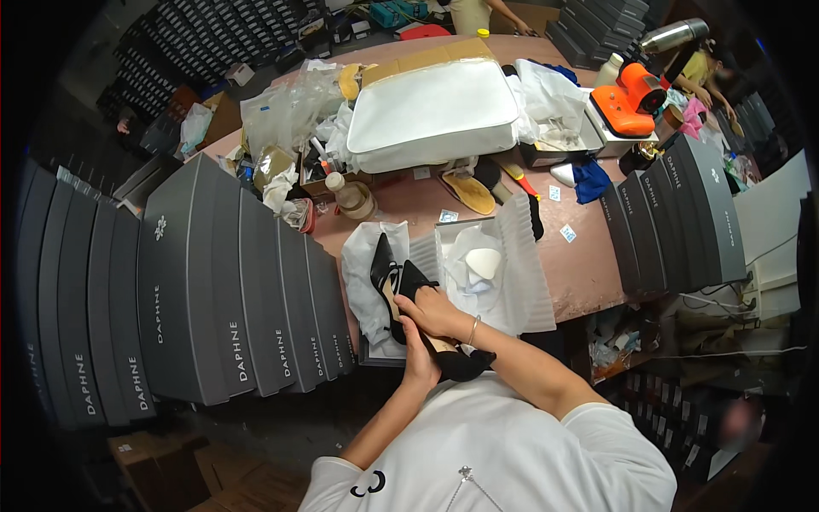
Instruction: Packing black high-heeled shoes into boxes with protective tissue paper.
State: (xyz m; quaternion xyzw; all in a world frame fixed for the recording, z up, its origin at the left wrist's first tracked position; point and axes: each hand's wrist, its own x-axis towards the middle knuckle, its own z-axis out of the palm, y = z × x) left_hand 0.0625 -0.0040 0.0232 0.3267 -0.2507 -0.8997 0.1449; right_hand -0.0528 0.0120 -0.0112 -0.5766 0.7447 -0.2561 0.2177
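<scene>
My right hand (437, 311) reaches across from the right and grips a black pointed high-heeled shoe (414, 282) at its middle. My left hand (420, 358) comes up from below and holds the heel end of the same shoe (461, 365). A second black pointed shoe (382, 271) lies just left of it on white wrapping paper (363, 264). Both sit over an open shoe box (512, 256) lined with white foam sheet, with a white moulded insert (483, 261) inside.
Rows of dark grey shoe boxes (213, 290) stand at the left, and more (674, 213) at the right. A white cushion (431, 111), an orange tool (631, 98), a tan insole (467, 192), a bottle (350, 194) and plastic bags clutter the pink table (580, 264). Other people work at the far side.
</scene>
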